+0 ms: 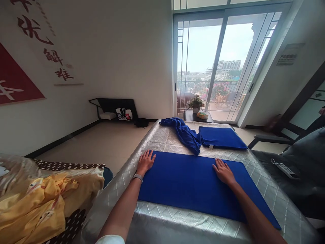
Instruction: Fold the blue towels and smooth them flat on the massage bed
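A blue cloth point(188, 183), looking like a towel, lies spread flat on a silvery quilted table cover point(177, 213). My left hand point(146, 162) rests palm down at its far left corner, fingers stretched out and a watch on the wrist. Toward the cloth's right side lies my right hand point(224, 171), flat with fingers extended. Beyond them, a crumpled blue cloth point(184, 134) trails across the cover, its near end by the spread cloth's far edge. To its right is a neatly folded blue cloth point(222, 137) with a small white tag.
Yellow printed fabric point(43, 203) is heaped at the left. A dark armchair point(302, 162) with a power strip point(285, 168) on it stands at the right. Behind the table, a small black stand point(188, 116) bears a potted plant point(196, 104) before sliding glass doors point(200, 57).
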{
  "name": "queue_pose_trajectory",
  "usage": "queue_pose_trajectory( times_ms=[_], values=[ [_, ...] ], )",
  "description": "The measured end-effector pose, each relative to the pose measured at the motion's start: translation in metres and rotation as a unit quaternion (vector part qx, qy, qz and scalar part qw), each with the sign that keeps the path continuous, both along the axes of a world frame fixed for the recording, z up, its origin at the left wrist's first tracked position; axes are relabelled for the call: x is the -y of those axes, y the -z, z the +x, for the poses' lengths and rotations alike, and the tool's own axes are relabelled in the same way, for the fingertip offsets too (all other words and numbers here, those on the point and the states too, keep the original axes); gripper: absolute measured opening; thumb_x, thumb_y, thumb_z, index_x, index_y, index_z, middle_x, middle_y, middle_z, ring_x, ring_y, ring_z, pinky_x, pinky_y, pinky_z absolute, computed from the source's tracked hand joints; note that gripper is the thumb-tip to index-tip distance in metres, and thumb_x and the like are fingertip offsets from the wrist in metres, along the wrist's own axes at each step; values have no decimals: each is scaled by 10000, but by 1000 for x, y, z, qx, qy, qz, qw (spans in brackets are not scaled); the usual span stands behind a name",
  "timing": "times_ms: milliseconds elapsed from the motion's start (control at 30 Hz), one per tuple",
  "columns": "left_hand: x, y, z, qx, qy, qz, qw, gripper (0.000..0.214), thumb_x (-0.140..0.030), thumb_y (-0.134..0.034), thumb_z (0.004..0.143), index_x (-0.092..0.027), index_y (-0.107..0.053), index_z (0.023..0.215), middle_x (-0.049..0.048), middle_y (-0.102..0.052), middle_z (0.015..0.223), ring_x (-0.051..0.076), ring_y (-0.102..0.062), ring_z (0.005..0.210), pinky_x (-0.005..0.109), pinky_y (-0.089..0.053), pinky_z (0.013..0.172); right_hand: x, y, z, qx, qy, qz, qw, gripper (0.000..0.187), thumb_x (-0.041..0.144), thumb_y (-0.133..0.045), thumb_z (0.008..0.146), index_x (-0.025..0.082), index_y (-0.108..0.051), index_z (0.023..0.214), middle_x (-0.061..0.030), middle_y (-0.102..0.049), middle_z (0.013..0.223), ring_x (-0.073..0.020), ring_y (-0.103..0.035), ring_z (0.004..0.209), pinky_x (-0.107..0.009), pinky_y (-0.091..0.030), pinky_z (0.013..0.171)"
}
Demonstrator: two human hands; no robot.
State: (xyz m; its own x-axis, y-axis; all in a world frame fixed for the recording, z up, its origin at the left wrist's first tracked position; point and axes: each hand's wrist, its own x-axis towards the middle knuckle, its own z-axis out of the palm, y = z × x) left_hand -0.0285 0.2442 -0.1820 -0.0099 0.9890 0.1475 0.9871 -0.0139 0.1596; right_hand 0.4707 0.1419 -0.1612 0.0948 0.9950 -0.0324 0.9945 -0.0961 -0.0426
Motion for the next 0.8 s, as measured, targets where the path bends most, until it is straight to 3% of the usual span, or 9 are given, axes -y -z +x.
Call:
queue_pose_trajectory(
  times_ms=[100,167,300,433,600,667,800],
  values=[
    [2,-2,1,0,1,4,1000,657,-581,-223,1031,-228,-355,1569,81,-285,1647,260,-250,1520,483,-172,1240,14,-1,62,13,70,-5,997,710,441,-153,1004,39,-213,1588,-118,-190,1670,-210,-145,1541,-419,-127,1252],
    [3,-3,1,1,1,4,1000,659,-580,-226,1031,-222,-358,1568,83,-283,1648,261,-247,1521,483,-169,1241,21,-8,86,17,103,-16,994,710,428,-158,1002,27,-201,1587,-125,-172,1674,-212,-143,1541,-411,-156,1247],
    [2,-3,1,-3,5,7,1000,655,-569,-229,1032,-216,-350,1571,84,-289,1649,263,-240,1523,487,-168,1242,23,-31,85,28,131,-38,990,673,371,-195,992,32,-273,1569,-152,-242,1652,-241,-227,1521,-450,-198,1234],
    [0,-2,0,-3,7,1,1000,660,-571,-227,1031,-216,-334,1578,87,-294,1648,272,-233,1524,494,-167,1240,14,-43,31,37,113,-7,993,641,246,-177,974,-34,-320,1532,-222,-280,1622,-275,-221,1522,-481,-156,1232],
    [0,-3,0,-4,3,-9,1000,652,-571,-209,1031,-237,-326,1579,71,-289,1652,253,-221,1529,482,-163,1241,12,-31,-83,5,-25,19,999,661,426,-148,1026,99,-247,1592,-77,-225,1663,-170,-144,1539,-347,-113,1242],
    [1,-4,0,-6,5,-8,1000,648,-564,-206,1033,-235,-323,1579,74,-286,1651,252,-223,1528,485,-166,1239,14,-25,-123,-33,-81,19,996,718,518,-113,1022,103,-215,1600,-70,-190,1670,-168,-119,1542,-347,-98,1245],
    [2,-6,0,-4,7,-7,1000,648,-552,-212,1035,-216,-331,1576,93,-278,1652,256,-227,1527,486,-178,1235,21,-13,-156,-85,-128,-1,988,769,562,-90,1010,81,-197,1600,-97,-153,1673,-199,-87,1547,-397,-47,1253]
  ],
)
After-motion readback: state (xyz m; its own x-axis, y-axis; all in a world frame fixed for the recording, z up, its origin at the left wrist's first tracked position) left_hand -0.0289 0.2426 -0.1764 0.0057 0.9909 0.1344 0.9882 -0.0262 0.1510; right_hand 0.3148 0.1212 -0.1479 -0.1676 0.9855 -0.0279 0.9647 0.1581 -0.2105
